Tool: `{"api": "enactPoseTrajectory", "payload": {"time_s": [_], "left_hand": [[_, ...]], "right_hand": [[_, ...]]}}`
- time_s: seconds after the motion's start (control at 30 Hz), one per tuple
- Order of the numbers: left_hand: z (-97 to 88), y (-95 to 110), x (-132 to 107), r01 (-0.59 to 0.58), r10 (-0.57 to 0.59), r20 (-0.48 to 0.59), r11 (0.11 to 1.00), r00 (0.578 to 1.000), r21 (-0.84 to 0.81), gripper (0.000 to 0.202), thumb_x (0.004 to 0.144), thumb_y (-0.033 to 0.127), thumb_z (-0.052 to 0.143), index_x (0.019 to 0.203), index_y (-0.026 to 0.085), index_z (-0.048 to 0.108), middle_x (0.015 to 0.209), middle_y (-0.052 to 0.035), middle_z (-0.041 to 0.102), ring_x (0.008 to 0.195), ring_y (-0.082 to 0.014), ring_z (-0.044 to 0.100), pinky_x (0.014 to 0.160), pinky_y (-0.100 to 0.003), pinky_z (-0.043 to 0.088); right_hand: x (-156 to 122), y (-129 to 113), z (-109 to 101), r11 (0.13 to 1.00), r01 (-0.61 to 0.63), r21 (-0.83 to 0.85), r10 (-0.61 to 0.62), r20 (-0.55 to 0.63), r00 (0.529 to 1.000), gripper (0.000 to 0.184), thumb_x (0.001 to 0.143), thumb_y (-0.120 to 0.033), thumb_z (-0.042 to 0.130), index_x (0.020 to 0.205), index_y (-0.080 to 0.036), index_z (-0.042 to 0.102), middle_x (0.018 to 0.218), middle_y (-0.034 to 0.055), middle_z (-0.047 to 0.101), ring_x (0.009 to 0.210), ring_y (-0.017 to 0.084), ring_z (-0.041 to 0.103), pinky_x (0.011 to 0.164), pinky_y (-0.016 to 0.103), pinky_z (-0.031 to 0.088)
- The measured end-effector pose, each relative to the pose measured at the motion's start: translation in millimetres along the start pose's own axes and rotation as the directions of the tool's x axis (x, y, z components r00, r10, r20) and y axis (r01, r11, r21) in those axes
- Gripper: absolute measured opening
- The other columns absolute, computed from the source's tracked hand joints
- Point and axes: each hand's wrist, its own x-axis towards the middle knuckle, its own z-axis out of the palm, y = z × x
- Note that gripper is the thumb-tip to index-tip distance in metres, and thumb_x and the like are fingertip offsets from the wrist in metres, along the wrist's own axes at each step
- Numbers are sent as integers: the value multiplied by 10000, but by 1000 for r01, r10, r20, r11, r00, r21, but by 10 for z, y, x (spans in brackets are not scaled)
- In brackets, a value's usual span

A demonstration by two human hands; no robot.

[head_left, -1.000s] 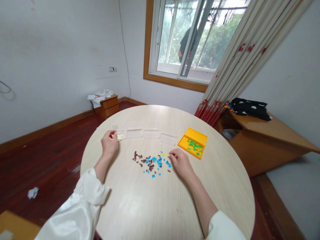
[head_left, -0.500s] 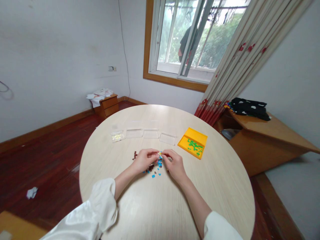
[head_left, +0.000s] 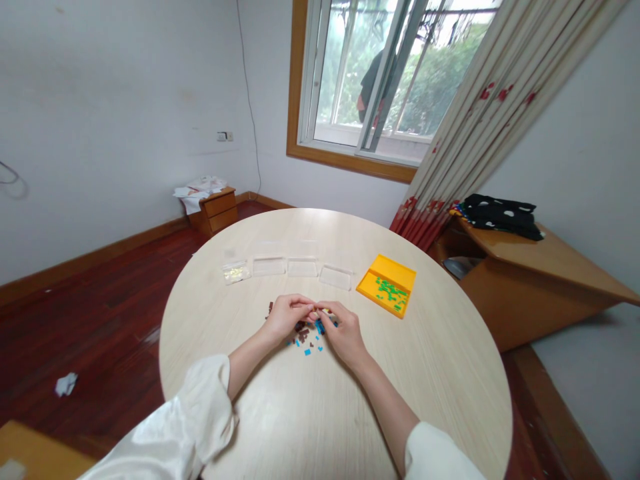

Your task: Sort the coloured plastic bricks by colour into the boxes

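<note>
Fingertips nearly meet over the middle of the round table (head_left: pixel 390 393). My left hand (head_left: pixel 287 319) is closed in a pinch, and so is my right hand (head_left: pixel 345 330). Between them are small building bricks, with bits of yellow and white showing; most of their shape is hidden by the fingers. Beneath and in front of the hands lie scattered brown bricks (head_left: pixel 303 335), partly covered by my left hand. Blue bricks (head_left: pixel 307 352) are spread nearer to me, and a blue cluster (head_left: pixel 319 327) sits under my right fingers.
Beyond the hands stand clear plastic boxes (head_left: pixel 302 268) in a row, with a small clear bag (head_left: pixel 235 273) at their left. An open yellow case (head_left: pixel 385 291) holding green bricks (head_left: pixel 391 291) lies to the right. A person (head_left: pixel 371 83) is outside the window.
My fingertips have come closer together, and my right hand has turned inward and shifted slightly left. The yellow and white bits between them are more covered now.
</note>
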Motion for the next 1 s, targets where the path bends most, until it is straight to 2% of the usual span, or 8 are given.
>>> {"api": "enactPoseTrajectory", "payload": {"time_s": [0.17,0.33,0.53,0.7,0.87,1.0], "left_hand": [[-65,70,18,-25,26,-72,1000,997,8,309,536,295,793,705,108,614,575,-33,664,518,-124,623,586,-254,527],[-122,51,56,-34,31,-169,999,985,-12,265,575,261,761,700,111,581,624,-48,673,520,-118,624,550,-234,515],[-125,49,54,-27,26,-152,1000,988,-1,247,585,267,737,676,118,563,566,-34,654,466,-110,597,509,-221,498],[-135,30,61,-19,21,-136,1000,991,11,231,602,257,725,667,119,552,513,-28,636,442,-108,587,498,-207,486],[-151,21,72,-21,19,-153,1000,988,-7,202,619,206,733,670,115,560,580,-37,659,488,-119,620,525,-227,518],[-152,39,67,10,-13,-175,1000,984,-20,173,634,140,732,668,113,565,630,-59,682,554,-136,657,567,-234,542]], "right_hand": [[42,255,-80,990,-80,-120,72,-73,995,204,820,-187,480,895,-176,669,907,83,695,837,178,624,784,322,494],[61,518,-124,965,-86,-249,92,14,996,169,799,-163,506,838,-169,671,868,83,691,828,188,616,779,335,485],[50,522,-45,954,7,-300,20,84,996,122,792,-168,568,859,-172,670,864,86,683,834,198,602,793,346,474],[63,525,-35,945,24,-327,8,94,996,129,796,-125,542,759,-170,657,783,70,663,773,182,592,743,320,474],[58,542,-48,944,18,-328,14,93,996,150,798,-106,521,734,-165,644,750,54,650,733,161,588,716,292,468],[55,529,-50,941,-5,-339,35,84,996,117,795,-117,542,794,-158,651,783,65,658,750,169,592,721,297,469]]}}
